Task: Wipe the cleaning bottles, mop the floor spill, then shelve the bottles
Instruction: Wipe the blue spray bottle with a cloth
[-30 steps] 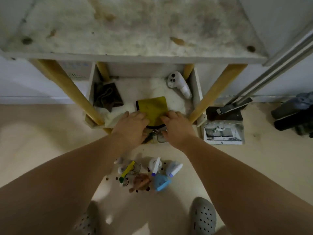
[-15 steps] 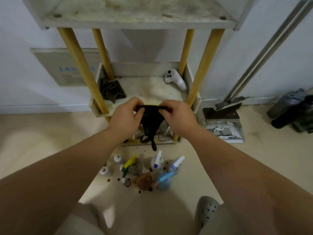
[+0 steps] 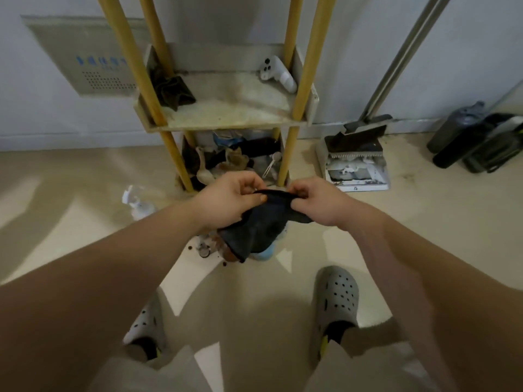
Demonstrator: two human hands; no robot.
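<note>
Dustpan and white controller

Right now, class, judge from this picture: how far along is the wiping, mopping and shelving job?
Done: nothing visibly. In hand: the left hand and right hand pinch a dark cloth between them. Left: a spray bottle sits on the floor, the brown spill lies unmopped, and the middle shelf holds no spray bottles.
</note>
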